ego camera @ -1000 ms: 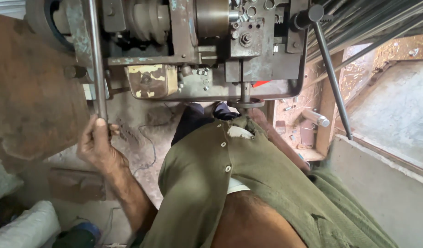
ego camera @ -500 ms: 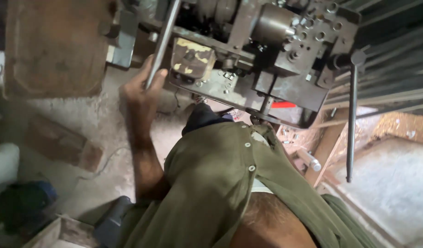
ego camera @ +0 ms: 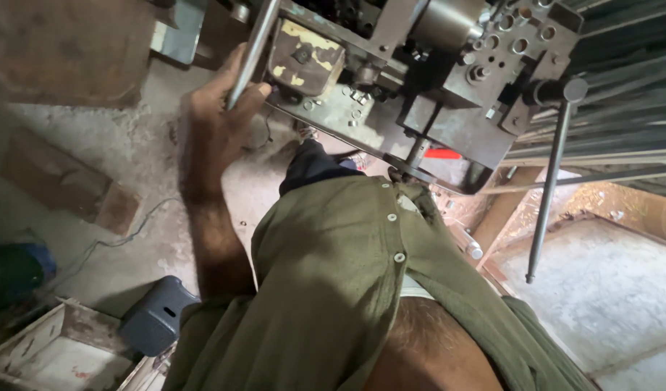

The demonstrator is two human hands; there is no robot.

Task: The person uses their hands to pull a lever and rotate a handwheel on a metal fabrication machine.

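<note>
My left hand [ego camera: 217,108] is wrapped around a long grey metal lever [ego camera: 255,43] that hangs from the front of a heavy grey machine [ego camera: 449,108]. The lever runs up and out of the picture's top edge. A worn yellow and grey box [ego camera: 304,58] on the machine sits just right of my fingers. My olive green shirt [ego camera: 347,289] fills the lower middle of the view. My right hand is out of sight, hidden below or behind my body.
A second thin lever with a round knob [ego camera: 550,174] hangs at the machine's right. Wooden boards [ego camera: 58,181] lie on the concrete floor at left. A grey stool [ego camera: 156,315] and a wooden crate [ego camera: 51,351] sit at bottom left. A concrete slab [ego camera: 608,282] lies at right.
The view has swung and tilted to the right. My left hand keeps its hold on the lever, which now appears slanted and higher in the picture.
</note>
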